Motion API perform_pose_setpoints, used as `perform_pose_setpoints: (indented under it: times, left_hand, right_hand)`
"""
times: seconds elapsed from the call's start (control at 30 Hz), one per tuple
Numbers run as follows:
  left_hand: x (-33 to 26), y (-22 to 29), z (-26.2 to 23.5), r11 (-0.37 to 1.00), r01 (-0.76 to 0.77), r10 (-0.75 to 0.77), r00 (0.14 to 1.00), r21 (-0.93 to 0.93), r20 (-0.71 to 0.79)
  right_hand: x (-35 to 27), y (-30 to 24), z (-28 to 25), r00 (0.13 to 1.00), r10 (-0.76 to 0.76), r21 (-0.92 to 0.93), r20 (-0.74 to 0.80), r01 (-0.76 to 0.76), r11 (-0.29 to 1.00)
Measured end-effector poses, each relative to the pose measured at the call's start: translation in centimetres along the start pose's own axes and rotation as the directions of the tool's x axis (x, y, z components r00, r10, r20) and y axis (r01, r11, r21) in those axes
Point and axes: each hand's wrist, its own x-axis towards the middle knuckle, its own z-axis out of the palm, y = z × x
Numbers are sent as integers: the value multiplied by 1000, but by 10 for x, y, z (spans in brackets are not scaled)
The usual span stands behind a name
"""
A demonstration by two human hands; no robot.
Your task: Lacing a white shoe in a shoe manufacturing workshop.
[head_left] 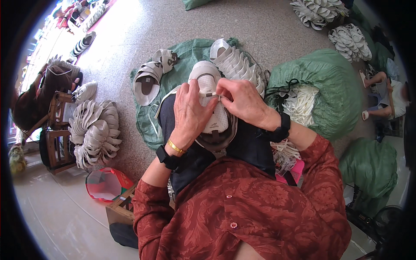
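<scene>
Shoe [221, 119] in pale tones rests on the dark-trousered knees [249, 148]. The left hand [190, 110] lies partly curled over it, its grip unclear; the right hand [242, 100] pinches a white lace [219, 99] above the tongue. Beyond, pale shoes [149, 82] lie left and right on green cloth [188, 48].

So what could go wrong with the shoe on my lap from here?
The shoe sits on your lap, so it could slide if your left hand and right hand both let go. The pale lace trailing on its left might snag. The nested row of shoes near its toe may topple if bumped.
</scene>
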Motion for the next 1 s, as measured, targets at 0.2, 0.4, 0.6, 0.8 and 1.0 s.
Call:
perform_pose_setpoints:
  times: [0.2, 0.4, 0.6, 0.8, 1.0]
  left_hand:
    - [0, -4, 1, 999, -24, 24, 1000, -21, -15]
    - [3, -25, -20, 964, -19, 67, 983, -264, 174]
    - [10, -35, -39, 929, -83, 194, 939, -360, 284]
    - [9, -32, -40, 960, -177, 236, 928, -216, 289]
    - [7, -23, -19, 980, -194, 200, 963, -49, 180]
  right_hand:
    - [2, -3, 7, 966, -220, -433, 138, 259, 864]
    - [6, -10, 3, 944, -298, -498, 141, 328, 803]
    - [13, -9, 6, 902, -425, -434, 78, 415, 800]
    - [7, -19, 17, 972, -235, 49, -7, 235, 971]
    - [19, -15, 32, 987, -157, -129, 32, 159, 979]
